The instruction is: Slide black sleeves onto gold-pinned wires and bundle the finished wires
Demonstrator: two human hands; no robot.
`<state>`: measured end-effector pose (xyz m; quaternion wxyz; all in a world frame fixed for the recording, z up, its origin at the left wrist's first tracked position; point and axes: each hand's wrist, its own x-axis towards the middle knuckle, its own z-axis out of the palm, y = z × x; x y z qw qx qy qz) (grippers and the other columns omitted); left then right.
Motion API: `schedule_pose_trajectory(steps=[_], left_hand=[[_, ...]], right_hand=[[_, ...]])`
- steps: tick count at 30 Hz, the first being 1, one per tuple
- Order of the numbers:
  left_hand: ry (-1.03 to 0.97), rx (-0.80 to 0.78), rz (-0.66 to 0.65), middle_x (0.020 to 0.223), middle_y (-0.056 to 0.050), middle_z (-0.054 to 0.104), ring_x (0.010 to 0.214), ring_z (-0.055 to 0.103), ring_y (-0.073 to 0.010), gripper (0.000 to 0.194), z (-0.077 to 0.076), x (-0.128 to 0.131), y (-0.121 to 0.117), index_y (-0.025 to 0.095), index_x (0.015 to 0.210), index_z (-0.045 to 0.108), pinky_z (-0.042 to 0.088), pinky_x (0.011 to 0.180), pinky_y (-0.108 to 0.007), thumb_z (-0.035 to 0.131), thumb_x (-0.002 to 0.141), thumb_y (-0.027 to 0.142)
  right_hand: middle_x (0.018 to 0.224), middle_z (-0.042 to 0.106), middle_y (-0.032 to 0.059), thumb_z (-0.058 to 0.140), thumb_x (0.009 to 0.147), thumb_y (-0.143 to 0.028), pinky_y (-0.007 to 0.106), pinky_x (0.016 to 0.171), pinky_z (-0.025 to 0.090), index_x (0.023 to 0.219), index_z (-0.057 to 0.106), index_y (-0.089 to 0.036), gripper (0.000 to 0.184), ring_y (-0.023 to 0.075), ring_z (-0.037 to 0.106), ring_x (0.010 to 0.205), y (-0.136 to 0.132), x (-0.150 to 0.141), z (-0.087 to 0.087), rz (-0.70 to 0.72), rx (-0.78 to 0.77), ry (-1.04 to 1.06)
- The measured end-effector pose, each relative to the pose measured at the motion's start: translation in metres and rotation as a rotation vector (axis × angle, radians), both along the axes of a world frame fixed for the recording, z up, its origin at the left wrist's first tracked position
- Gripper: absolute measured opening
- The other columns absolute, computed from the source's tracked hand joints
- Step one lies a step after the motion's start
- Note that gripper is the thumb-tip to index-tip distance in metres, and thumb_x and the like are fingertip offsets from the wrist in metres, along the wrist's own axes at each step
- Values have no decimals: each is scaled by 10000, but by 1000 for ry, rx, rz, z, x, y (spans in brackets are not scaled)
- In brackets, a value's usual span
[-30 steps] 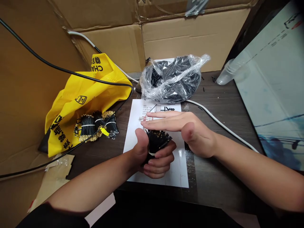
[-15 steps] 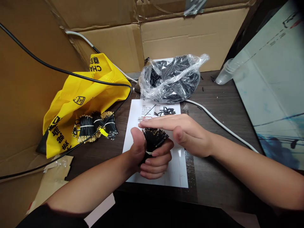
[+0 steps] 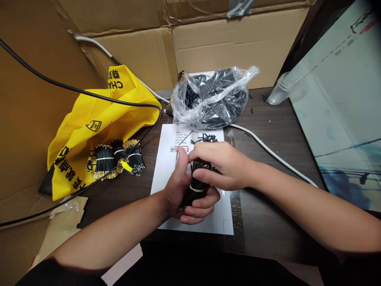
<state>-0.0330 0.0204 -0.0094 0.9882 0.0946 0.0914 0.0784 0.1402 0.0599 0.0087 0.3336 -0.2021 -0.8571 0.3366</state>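
Note:
A bundle of short black wires (image 3: 199, 183), tied with a white band, sits tilted in my left hand (image 3: 175, 190). The left fingers wrap round its lower part and the thumb points up beside it. My right hand (image 3: 222, 165) curls over the top of the same bundle, its thumb across the near side and its fingers behind. Gold tips show between the hands; the rest of the top is hidden. Below both hands lies a printed white sheet (image 3: 160, 171). Several black tube pieces (image 3: 205, 138) and a thin wire (image 3: 184, 139) rest on its far part.
Several banded wire bundles (image 3: 104, 158) lie at the left by a yellow bag (image 3: 125, 93). A clear plastic bag (image 3: 211, 99) of black pieces stands behind the sheet. A black cable (image 3: 74, 92) crosses the left side; a white cable (image 3: 268, 147) runs right. Plastic cups (image 3: 276, 91) lean near a panel.
My right hand has gone from lying flat and outstretched over the bundle's top to curling round it. The bundle now leans more to the right in my left hand.

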Motion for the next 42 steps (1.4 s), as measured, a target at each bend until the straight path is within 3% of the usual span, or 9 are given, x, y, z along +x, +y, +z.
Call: schedule_pose_trajectory(steps=[5, 10, 15, 17, 20, 25, 29, 35, 42], left_hand=[[121, 17, 6, 655, -45, 561, 319, 385, -54, 1089, 1, 5, 7, 70, 772, 587, 334, 232, -207, 143, 544, 1038], [182, 95, 91, 715, -64, 626, 376, 489, -108, 954, 0, 8, 5, 102, 905, 580, 479, 301, -270, 114, 757, 922], [407, 386, 220, 898, -33, 616, 479, 552, -104, 558, 4, 9, -3, 175, 1070, 521, 535, 361, -284, 431, 889, 695], [513, 545, 214, 772, 24, 564, 467, 508, -81, 441, 7, 9, -6, 189, 1092, 500, 512, 363, -233, 608, 868, 553], [562, 654, 168, 607, 87, 445, 420, 404, -48, 313, 9, 11, -10, 190, 961, 476, 449, 359, -168, 638, 887, 447], [429, 589, 205, 599, 74, 457, 399, 373, -45, 326, 6, 12, -11, 199, 819, 392, 414, 333, -166, 555, 935, 457], [375, 567, 211, 576, 64, 469, 404, 411, -59, 315, 3, 11, -11, 190, 807, 408, 447, 360, -182, 547, 941, 438], [169, 418, 284, 468, 77, 387, 342, 344, -71, 385, 0, 6, -10, 174, 837, 508, 406, 323, -179, 437, 958, 532], [29, 336, 246, 445, 54, 424, 330, 352, -89, 464, 1, 3, -7, 187, 804, 518, 418, 334, -194, 359, 961, 593]], right_hand=[[777, 579, 0, 498, 952, -338, 264, 719, 409, 852, 585, -164, 218, 120, 511, 724, 3, 1, -5, -65, -119, -44], [572, 460, -59, 541, 862, -262, 228, 530, 323, 711, 561, -180, 173, 82, 405, 533, 4, 1, 0, -230, -403, -137], [530, 526, -53, 557, 825, -231, 218, 414, 306, 667, 558, -183, 165, 67, 439, 405, 12, 10, 13, -308, -715, -329], [515, 563, -37, 575, 876, -345, 232, 373, 312, 680, 574, -188, 251, 76, 446, 357, 14, 17, 18, -291, -782, -350], [522, 597, -7, 456, 941, -597, 267, 403, 383, 717, 643, -188, 503, 90, 461, 357, 15, 29, 23, -258, -739, -296], [739, 705, 37, 198, 940, -717, 340, 736, 521, 975, 740, -201, 750, 139, 614, 602, 16, 36, 23, -337, -585, -138], [1081, 735, 75, 140, 944, -704, 394, 941, 505, 1187, 700, -220, 779, 199, 676, 978, 14, 29, 20, -167, -619, 37], [1386, 605, 18, 174, 974, -656, 455, 1206, 280, 1309, 627, -289, 672, 214, 478, 1363, 3, 22, 28, -42, -606, 113], [1497, 488, 18, 41, 866, -776, 478, 1246, 162, 1384, 564, -276, 891, 251, 319, 1467, -7, 11, 31, -22, -536, 201]])
